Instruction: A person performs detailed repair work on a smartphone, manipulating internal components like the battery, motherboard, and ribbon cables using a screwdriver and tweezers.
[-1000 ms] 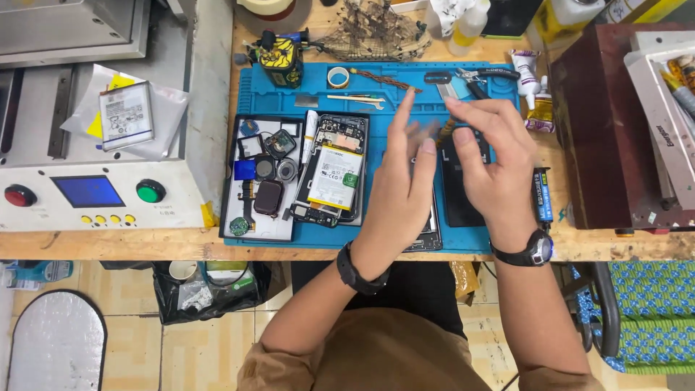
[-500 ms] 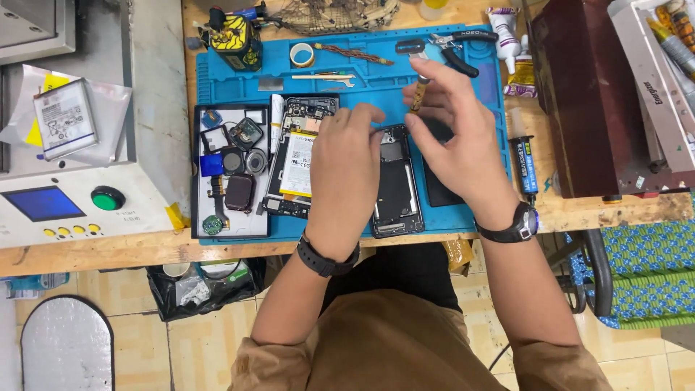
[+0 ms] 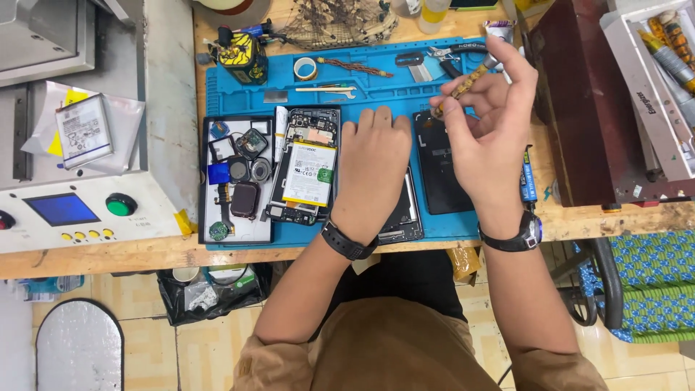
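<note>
My left hand (image 3: 376,170) lies flat, palm down, on a dark phone frame (image 3: 407,217) on the blue work mat (image 3: 376,98). Left of it sits an opened phone (image 3: 308,166) with its white battery showing. My right hand (image 3: 489,119) is raised above a black back cover (image 3: 440,174) and pinches a thin brown patterned tool (image 3: 463,83) between thumb and fingers. Both wrists wear dark watches.
A black tray (image 3: 210,217) of small phone parts sits at the mat's left. Tweezers (image 3: 326,90), a tape roll (image 3: 305,69), pliers (image 3: 452,52) and a yellow bottle (image 3: 245,56) line the mat's far edge. A white machine (image 3: 72,213) stands left, a dark red box (image 3: 586,108) right.
My right hand has lifted off the mat with the thin tool and moved up and right. My left hand stays flat on the phone frame. The camera has shifted slightly.
</note>
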